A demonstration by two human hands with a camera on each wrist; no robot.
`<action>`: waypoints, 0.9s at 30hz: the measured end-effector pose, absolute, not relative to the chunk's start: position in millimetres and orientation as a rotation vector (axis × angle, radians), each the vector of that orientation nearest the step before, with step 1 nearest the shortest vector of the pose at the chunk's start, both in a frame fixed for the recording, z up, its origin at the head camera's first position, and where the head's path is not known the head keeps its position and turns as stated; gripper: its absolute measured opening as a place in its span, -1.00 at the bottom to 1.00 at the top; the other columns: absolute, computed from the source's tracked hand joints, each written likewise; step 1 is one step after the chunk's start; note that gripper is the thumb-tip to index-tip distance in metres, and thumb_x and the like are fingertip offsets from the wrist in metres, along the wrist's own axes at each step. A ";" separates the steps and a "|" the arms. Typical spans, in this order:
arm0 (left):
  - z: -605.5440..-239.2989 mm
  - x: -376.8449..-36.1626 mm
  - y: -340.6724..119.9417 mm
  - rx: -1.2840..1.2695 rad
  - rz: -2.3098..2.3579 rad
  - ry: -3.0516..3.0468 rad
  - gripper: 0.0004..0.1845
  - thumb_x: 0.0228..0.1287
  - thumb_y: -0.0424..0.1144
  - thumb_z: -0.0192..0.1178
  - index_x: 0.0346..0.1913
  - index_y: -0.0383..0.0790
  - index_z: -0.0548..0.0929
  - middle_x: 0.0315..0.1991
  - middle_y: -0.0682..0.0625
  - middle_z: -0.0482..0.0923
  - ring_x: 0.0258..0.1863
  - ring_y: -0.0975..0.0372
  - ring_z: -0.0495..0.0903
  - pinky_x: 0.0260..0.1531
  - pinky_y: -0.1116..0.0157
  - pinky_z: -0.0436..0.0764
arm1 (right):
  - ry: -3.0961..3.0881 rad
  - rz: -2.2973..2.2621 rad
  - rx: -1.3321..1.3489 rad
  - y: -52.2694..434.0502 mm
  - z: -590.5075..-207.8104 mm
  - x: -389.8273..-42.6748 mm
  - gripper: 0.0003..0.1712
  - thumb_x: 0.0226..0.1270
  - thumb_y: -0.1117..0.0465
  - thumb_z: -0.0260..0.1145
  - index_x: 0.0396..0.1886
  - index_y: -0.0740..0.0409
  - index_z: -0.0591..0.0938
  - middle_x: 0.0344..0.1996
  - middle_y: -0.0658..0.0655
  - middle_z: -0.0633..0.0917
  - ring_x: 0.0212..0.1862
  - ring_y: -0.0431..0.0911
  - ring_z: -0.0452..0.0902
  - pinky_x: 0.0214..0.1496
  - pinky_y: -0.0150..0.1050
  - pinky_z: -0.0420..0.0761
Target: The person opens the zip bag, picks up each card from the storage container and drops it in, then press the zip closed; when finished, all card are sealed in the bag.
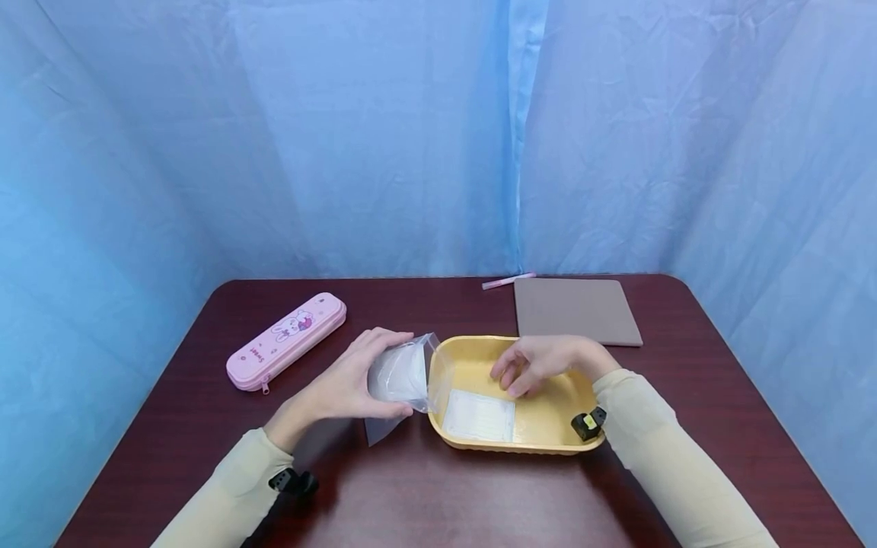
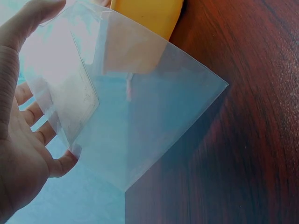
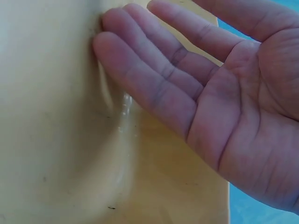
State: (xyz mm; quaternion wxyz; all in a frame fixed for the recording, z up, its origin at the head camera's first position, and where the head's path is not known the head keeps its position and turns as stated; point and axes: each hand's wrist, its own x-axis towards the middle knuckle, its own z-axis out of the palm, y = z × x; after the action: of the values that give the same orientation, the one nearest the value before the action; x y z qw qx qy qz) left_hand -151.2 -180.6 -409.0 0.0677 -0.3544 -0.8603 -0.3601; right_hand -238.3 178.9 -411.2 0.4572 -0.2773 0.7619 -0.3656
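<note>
My left hand [image 1: 349,380] grips a clear plastic bag [image 2: 154,107] between thumb and fingers, left of the yellow basin [image 1: 473,346]. Inside the bag is a flat, whitish rectangular piece [image 2: 70,88], and the bag's loose corner sticks out past it. The bag's right edge overlaps the basin rim in the head view. Over the basin, my right hand [image 1: 541,361] reaches in with fingers slightly bent and nothing between them; its fingertips [image 3: 110,46] are right at the basin's inner surface. A flat whitish rectangle [image 1: 479,415] lies on the basin floor, at its near left.
A pink pencil case [image 1: 288,340] lies at the left of the dark red table [image 1: 438,502]. Behind the basin are a grey-brown flat board [image 1: 575,308] and a pink and white pen [image 1: 508,281]. Blue curtains [image 1: 384,137] hang around the table.
</note>
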 end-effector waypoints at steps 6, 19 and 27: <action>-410.2 -151.2 -179.5 -1.077 -1.091 -2.587 0.06 -0.16 0.16 0.63 0.44 -0.14 0.41 0.23 0.08 0.47 0.19 0.19 0.37 0.12 0.14 0.44 | 1.791 -0.952 -0.636 178.1 -414.2 -238.1 -0.47 0.43 0.31 0.32 0.33 0.36 0.47 -0.05 0.26 0.70 -0.12 0.12 0.72 -0.06 0.00 0.69; -413.7 -152.1 -179.0 -1.077 -1.089 -2.604 0.04 -0.14 0.17 0.61 0.44 -0.08 0.40 0.24 0.08 0.46 0.21 0.19 0.37 0.13 0.12 0.44 | 1.767 -0.996 -0.594 174.8 -412.2 -234.3 -0.43 0.46 0.24 0.32 0.39 0.29 0.44 0.02 0.27 0.68 -0.08 0.16 0.71 -0.01 0.05 0.67; -414.2 -153.0 -178.6 -1.077 -1.086 -2.593 0.04 -0.15 0.16 0.62 0.43 -0.09 0.41 0.24 0.08 0.47 0.20 0.20 0.37 0.14 0.13 0.43 | 1.814 -0.965 -0.606 172.4 -408.0 -235.0 -0.41 0.45 0.24 0.33 0.39 0.34 0.43 -0.01 0.23 0.69 -0.10 0.06 0.66 0.01 0.04 0.65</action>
State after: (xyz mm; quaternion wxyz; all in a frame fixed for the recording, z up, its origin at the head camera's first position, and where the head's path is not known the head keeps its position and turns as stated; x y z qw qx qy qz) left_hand -153.0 -178.6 -414.2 0.0655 -0.3570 -0.8595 -0.3600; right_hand -235.0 172.4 -408.0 0.4790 -0.2481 0.7433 -0.3955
